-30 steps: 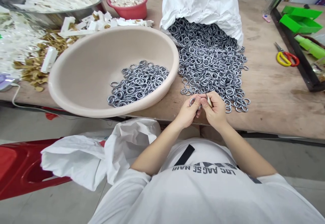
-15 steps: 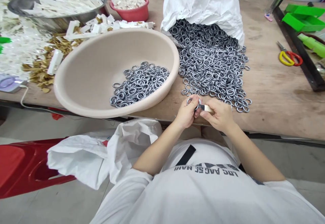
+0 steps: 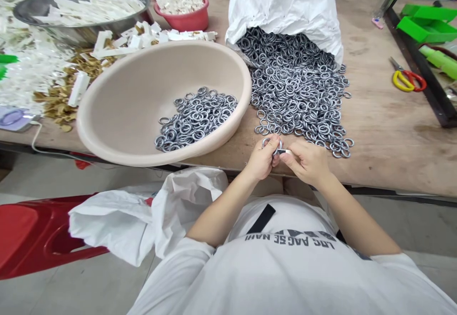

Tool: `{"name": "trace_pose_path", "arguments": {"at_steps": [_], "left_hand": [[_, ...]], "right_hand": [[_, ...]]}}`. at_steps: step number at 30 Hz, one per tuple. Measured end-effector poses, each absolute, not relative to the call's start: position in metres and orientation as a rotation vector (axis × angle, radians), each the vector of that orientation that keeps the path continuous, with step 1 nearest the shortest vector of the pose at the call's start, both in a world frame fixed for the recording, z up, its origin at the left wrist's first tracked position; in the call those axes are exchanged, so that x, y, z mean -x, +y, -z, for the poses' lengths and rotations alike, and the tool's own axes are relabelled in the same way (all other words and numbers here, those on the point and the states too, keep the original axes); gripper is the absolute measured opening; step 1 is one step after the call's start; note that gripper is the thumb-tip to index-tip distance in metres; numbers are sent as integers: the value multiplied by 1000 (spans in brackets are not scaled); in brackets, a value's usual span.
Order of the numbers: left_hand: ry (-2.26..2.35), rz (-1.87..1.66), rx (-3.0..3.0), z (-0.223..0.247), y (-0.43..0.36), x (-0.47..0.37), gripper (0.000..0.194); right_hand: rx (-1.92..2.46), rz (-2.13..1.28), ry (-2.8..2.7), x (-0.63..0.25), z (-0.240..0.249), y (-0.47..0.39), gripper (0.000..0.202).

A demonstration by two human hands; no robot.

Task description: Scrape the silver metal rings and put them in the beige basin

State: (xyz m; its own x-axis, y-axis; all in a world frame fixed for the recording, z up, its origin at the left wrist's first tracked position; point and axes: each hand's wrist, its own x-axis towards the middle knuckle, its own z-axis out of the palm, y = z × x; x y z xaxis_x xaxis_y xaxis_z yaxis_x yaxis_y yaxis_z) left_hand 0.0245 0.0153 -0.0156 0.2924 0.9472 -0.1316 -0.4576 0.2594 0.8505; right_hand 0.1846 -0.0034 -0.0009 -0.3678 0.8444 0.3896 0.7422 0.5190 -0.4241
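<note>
The left hand (image 3: 262,162) pinches grey rings (image 3: 264,142) between thumb and fingers; the right hand (image 3: 310,163) grips a small white-handled tool (image 3: 287,152), its dark tip at the rings. Just beyond, a ring pile (image 3: 296,98) spreads from a white sack (image 3: 285,3). A beige basin (image 3: 143,77) holding more rings stands left; scissors (image 3: 408,80) lie right.

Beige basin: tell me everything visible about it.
The beige basin is wide, round, smooth and plastic-looking, with a rounded rim. It stands mouth up on the wooden table, its near rim showing over the table's front edge. Grey rings lie heaped inside, towards its right and near side. Whether it sits level is unclear. The left hand and right hand are apart from it.
</note>
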Motion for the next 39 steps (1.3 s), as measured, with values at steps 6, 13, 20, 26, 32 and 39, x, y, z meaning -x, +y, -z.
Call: {"name": "trace_pose_path", "arguments": {"at_steps": [6,13,20,26,32,39], "left_hand": [[745,-1076,-809,15,15,-24,45],[727,-1093,-832,16,15,-24,44],[722,-1081,-831,16,14,-23,45],[689,-1013,-842,16,17,-21,46],[636,-989,-916,17,14,-19,44],[720,-1075,-708,13,18,-19,36]], "right_hand": [[1280,-255,-2199,-184,0,-5,45],[1276,-251,-2187,-183,0,-6,45],[1282,-264,-2197,-184,0,-5,47],[1229,-400,-2154,-181,4,-6,47],[1421,-432,-1817,-201,0,6,49],[1701,-247,-1809,-234,-6,10,38]]}}
